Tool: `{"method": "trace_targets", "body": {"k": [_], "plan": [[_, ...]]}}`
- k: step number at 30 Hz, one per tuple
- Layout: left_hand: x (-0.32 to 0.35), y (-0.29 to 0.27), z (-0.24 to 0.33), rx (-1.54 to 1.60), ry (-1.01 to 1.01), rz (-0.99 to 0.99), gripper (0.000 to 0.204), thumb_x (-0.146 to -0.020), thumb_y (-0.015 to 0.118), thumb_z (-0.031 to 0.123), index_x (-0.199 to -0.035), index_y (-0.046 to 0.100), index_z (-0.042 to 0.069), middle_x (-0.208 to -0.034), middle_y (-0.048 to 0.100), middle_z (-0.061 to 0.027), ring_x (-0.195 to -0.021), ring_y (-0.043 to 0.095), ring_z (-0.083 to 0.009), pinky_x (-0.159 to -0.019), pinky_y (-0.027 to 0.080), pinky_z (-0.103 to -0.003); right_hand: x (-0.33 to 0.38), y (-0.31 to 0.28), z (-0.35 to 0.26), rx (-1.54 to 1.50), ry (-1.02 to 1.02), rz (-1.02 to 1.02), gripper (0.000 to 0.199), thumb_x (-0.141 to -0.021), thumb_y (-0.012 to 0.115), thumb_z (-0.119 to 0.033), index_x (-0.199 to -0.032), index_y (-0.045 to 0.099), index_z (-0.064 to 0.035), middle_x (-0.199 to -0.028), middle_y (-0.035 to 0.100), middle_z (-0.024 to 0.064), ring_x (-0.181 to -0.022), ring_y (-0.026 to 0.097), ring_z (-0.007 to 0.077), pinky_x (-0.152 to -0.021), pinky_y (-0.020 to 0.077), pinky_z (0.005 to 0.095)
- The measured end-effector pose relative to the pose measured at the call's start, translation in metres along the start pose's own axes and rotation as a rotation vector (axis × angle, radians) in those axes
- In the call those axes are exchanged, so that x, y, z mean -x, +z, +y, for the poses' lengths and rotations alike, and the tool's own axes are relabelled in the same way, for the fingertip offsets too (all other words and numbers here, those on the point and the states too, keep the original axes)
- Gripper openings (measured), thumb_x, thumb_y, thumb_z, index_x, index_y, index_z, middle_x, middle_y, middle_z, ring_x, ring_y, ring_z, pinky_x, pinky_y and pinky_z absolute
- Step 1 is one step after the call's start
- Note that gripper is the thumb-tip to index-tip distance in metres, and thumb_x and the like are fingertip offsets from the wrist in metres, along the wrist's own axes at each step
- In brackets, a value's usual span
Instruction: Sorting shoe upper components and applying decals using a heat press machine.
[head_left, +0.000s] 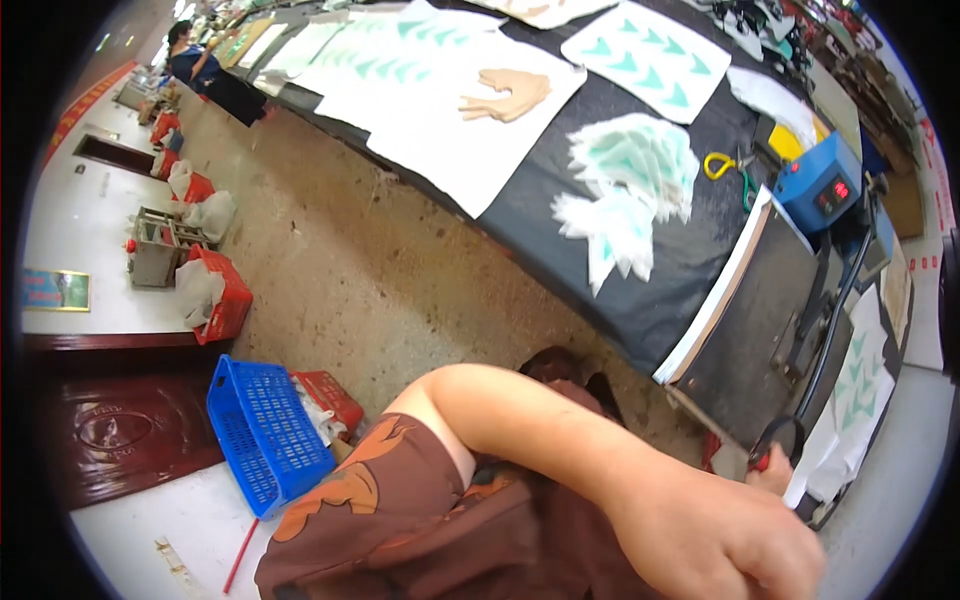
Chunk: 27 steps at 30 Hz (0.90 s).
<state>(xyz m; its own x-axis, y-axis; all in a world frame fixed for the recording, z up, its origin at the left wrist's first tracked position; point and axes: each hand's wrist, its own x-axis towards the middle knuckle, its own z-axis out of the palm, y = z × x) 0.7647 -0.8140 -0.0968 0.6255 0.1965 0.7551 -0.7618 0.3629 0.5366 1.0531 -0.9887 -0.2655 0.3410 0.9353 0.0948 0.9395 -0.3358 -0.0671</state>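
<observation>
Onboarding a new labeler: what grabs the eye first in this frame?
First, the person's own left arm sweeping across the bottom, its hand a loose fist at lower right. Next, the long black table running diagonally, with white sheets printed with teal triangles and a loose pile of cut pieces. A blue control box sits at right, a blue plastic crate on the floor at left.

The floor point(340, 250) is rough and brown. A long table point(600, 260) with a dark cloth runs across the room. A blue basket point(265, 435) and red baskets point(225, 300) sit on the floor by it.
</observation>
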Motion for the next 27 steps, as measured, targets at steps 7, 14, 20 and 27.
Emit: {"method": "trace_targets", "body": {"k": [7,14,20,27], "plan": [[0.112,-0.082,-0.036,-0.263,-0.955,0.638,0.025,-0.088,0.064,0.007,-0.113,0.064,0.005,-0.089,0.060,0.0011,-0.089,0.055,-0.0066,-0.080,0.045,-0.023,0.005,-0.009,-0.020,-0.027,0.023,0.011,0.019,-0.072,0.063,-0.006,-0.091,0.062,-0.0017,-0.079,0.060,0.0162,-0.081,0.055,0.0359,-0.077,0.0412,0.0424],[0.256,-0.119,-0.018,-0.273,-1.078,1.169,0.021,-0.093,0.062,0.014,-0.112,0.063,0.006,-0.098,0.061,0.0027,-0.088,0.055,-0.0068,-0.080,0.047,-0.025,0.000,-0.037,0.002,-0.402,0.021,-0.273,0.062,-0.063,0.066,-0.007,-0.123,0.054,-0.0028,-0.119,0.055,0.0139,-0.118,0.050,0.0321,-0.110,0.0306,0.0369],[0.298,-0.130,0.061,-0.298,-1.097,1.184,0.019,-0.094,0.060,0.015,-0.111,0.063,0.006,-0.095,0.060,0.0028,-0.085,0.053,-0.0066,-0.077,0.045,-0.024,-0.039,-0.059,-0.108,-0.897,0.270,-0.013,0.046,-0.084,0.062,0.002,-0.128,0.052,-0.0007,-0.126,0.052,0.0109,-0.117,0.051,0.0224,-0.104,0.0380,0.0351],[0.354,-0.156,0.177,-0.404,-1.024,1.351,0.021,-0.093,0.061,0.014,-0.112,0.063,0.005,-0.092,0.062,0.0005,-0.084,0.056,-0.0075,-0.077,0.047,-0.024,-0.145,0.020,-0.303,-1.264,0.158,-0.160,0.016,-0.087,0.065,0.002,-0.103,0.064,0.0006,-0.092,0.064,0.0030,-0.085,0.062,0.0108,-0.078,0.0472,0.0220]]}}
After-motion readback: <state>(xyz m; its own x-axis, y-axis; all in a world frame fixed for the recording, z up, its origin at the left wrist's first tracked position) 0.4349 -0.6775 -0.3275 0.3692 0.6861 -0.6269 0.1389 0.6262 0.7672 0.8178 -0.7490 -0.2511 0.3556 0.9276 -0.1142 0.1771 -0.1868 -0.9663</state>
